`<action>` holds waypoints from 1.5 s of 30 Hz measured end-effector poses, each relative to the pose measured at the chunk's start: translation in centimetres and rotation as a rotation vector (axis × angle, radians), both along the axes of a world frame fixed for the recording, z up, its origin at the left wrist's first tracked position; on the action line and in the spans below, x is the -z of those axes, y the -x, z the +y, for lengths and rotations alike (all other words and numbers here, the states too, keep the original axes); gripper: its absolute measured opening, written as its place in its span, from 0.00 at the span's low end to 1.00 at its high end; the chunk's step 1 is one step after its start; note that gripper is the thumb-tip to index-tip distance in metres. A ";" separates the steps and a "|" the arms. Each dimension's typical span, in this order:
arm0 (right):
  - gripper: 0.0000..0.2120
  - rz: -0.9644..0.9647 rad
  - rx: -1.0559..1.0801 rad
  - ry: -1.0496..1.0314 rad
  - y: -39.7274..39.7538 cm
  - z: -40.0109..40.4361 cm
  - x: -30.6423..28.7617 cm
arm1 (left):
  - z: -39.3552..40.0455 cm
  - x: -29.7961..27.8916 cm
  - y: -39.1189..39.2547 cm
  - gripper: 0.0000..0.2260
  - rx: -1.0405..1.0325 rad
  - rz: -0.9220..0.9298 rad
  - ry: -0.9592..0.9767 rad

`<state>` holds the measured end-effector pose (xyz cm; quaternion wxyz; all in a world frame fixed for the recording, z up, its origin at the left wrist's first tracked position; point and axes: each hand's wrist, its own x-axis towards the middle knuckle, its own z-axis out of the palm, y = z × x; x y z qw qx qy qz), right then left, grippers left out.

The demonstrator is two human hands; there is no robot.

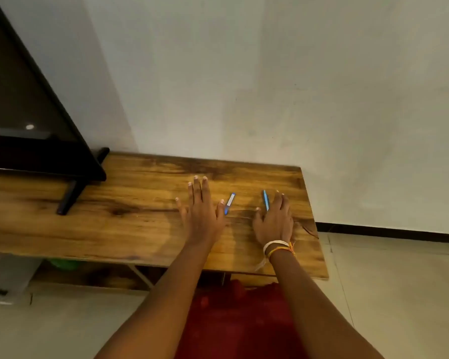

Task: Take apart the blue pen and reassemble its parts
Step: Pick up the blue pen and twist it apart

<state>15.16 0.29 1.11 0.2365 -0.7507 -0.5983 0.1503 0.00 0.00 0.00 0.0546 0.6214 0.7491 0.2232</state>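
Two blue pen pieces lie on the wooden table. One, blue with a white band, rests just right of my left hand's thumb. The other, a thin plain blue piece, lies at the fingertips of my right hand, partly under the index finger. My left hand lies flat on the tabletop with fingers spread, holding nothing. My right hand is also flat, palm down, fingers apart, with bracelets at the wrist. The image is too blurred to tell which pen part each piece is.
A black TV on a stand with a dark foot fills the table's left end. A white wall runs behind the table. The table's right edge drops to a tiled floor. Red cloth shows below the front edge.
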 end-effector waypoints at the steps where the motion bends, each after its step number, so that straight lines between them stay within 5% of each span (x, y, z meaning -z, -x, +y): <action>1: 0.31 0.032 0.036 -0.011 0.1 0.4 0.3 | 0.1 0.5 -0.1 0.31 -0.031 -0.028 0.038; 9: 0.22 0.038 0.170 -0.081 -1.6 0.5 3.0 | 0.1 3.9 0.3 0.29 -0.104 0.003 0.119; 23: 0.11 -0.032 0.103 -0.191 -1.5 3.4 4.2 | 1.9 4.5 -1.3 0.34 -0.132 0.089 0.190; 30: 0.07 0.523 0.084 -0.255 0.4 3.9 3.4 | 1.9 2.1 -1.3 0.24 -0.120 -0.150 0.066; 34: 0.07 1.243 0.285 -0.070 0.8 4.2 2.1 | 0.8 0.8 -2.2 0.16 -0.008 -0.181 -0.161; 37: 0.06 1.685 0.355 -0.062 0.9 3.9 1.0 | 0.3 0.0 -3.2 0.12 0.031 -0.485 -0.226; 42: 0.03 1.802 0.323 0.114 1.4 3.0 0.6 | 0.6 0.1 -3.5 0.09 0.044 -0.700 -0.174; 45: 0.01 1.647 0.150 0.230 2.1 2.5 0.5 | 0.8 -0.3 -3.7 0.13 0.018 -1.120 0.120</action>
